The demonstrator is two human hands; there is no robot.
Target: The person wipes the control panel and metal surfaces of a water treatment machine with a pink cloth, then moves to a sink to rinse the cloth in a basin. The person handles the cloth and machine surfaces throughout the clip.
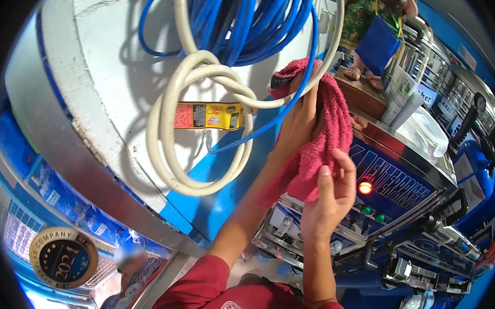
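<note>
both hands are gripping the red towel (321, 141), left hand (299, 121) up top, right hand (332, 195) below, beside the blue cable (249, 20). towel's probably snagging that loop and yanking it down.

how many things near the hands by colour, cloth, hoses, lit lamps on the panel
red cloth, held by left hand and right hand: 1
blue hose coil: 1
cream hose coil: 1
red lamp: 1
green lamps: 2
total: 6
</note>
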